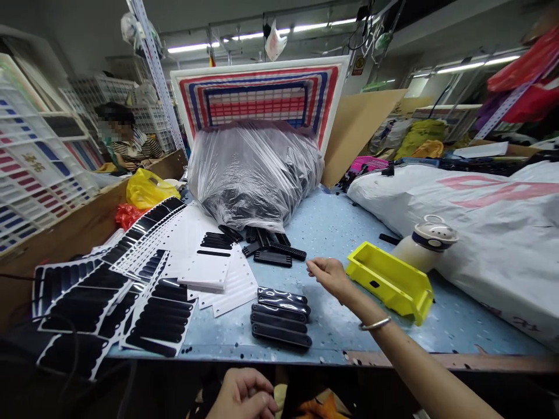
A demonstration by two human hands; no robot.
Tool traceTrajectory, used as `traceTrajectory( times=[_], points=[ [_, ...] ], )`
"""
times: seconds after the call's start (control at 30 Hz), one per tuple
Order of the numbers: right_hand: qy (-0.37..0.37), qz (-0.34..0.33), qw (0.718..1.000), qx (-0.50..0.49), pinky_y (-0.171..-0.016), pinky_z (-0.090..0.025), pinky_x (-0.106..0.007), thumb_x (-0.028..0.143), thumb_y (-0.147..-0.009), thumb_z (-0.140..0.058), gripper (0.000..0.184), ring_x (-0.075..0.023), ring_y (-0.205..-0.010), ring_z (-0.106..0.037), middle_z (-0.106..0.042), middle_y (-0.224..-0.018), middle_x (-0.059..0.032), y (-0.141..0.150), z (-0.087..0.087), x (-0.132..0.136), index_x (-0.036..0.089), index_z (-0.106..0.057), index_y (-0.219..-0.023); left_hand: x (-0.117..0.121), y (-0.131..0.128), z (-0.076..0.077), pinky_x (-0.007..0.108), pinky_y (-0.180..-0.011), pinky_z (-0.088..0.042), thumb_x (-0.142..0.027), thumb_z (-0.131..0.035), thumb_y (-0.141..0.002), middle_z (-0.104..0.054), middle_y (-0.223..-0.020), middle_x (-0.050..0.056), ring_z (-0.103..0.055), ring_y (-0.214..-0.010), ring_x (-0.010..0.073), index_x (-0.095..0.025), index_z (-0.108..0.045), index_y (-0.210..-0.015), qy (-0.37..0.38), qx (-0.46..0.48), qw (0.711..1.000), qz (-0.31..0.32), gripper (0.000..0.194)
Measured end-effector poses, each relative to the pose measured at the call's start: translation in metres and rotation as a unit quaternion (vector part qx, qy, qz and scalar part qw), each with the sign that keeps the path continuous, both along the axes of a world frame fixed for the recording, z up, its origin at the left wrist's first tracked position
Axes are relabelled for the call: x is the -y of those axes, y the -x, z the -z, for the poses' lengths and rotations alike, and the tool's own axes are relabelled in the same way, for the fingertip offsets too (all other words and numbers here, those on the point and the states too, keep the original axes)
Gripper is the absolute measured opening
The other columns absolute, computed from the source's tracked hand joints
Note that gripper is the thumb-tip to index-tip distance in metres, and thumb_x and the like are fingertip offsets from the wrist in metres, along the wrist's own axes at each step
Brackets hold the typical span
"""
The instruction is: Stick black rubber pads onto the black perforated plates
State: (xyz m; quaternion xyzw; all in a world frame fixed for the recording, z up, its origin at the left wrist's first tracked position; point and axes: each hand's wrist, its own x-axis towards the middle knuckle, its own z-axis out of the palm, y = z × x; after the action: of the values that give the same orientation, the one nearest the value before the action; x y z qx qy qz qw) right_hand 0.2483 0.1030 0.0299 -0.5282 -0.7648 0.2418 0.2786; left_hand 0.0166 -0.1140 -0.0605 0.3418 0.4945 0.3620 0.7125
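Observation:
My right hand (328,276) reaches over the blue table with its fingers curled together. It is just right of a loose pile of black plastic strips (274,259); whether anything small is in the pinch is hidden. Low at the table's front edge, my left hand (245,394) has loosely curled fingers and a gap before the thumb, with no object visible in it. Between the hands, several glossy black strips (280,319) lie in a stacked row. Left of them are white sheets (205,269) with a few black stickers, and sheets full of black stickers (159,317).
A clear bag of black pieces (257,174) leans against a striped crate (262,73) at the back. On the right are a yellow bin (388,282), a bottle (425,244) and a large white sack (489,227). Another person (131,139) sits at far left.

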Motion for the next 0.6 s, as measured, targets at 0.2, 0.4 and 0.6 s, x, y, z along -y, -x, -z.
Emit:
traceTrajectory(
  times=[0.2, 0.4, 0.6],
  points=[
    [0.052, -0.094, 0.992, 0.070, -0.075, -0.051, -0.035, 0.025, -0.069, -0.065, 0.041, -0.0285, -0.088, -0.069, -0.075, -0.101, -0.0143, -0.011, 0.005, 0.027, 0.011, -0.072, -0.106, -0.001, 0.000, -0.015, 0.029, -0.050, -0.053, -0.044, -0.073, -0.073, -0.073, -0.082, 0.010, -0.071, -0.068, 0.0253, -0.018, -0.071, -0.092, -0.123, -0.204, 0.967, -0.092, 0.032],
    [0.008, -0.223, 0.948, 0.228, -0.078, -0.045, -0.030, 0.008, -0.064, -0.058, 0.049, -0.0257, -0.094, -0.065, -0.072, -0.102, -0.0100, 0.007, 0.007, 0.045, 0.018, -0.066, -0.112, -0.039, 0.010, -0.036, 0.053, -0.105, -0.045, -0.018, -0.066, -0.071, -0.063, -0.132, 0.015, -0.054, -0.126, 0.0367, -0.022, -0.063, -0.126, -0.408, -0.489, 0.763, -0.110, 0.056],
    [-0.002, -0.183, 0.936, 0.302, -0.066, -0.039, -0.029, 0.010, -0.066, -0.060, 0.027, -0.0264, -0.083, -0.065, -0.072, -0.093, -0.0124, 0.014, 0.002, 0.031, 0.016, -0.068, -0.090, -0.079, -0.002, -0.055, 0.053, -0.091, -0.048, -0.023, -0.082, -0.057, -0.066, -0.116, 0.019, -0.060, -0.108, 0.0393, -0.012, -0.066, -0.111, -0.362, -0.596, 0.714, 0.057, 0.058]
  ],
)
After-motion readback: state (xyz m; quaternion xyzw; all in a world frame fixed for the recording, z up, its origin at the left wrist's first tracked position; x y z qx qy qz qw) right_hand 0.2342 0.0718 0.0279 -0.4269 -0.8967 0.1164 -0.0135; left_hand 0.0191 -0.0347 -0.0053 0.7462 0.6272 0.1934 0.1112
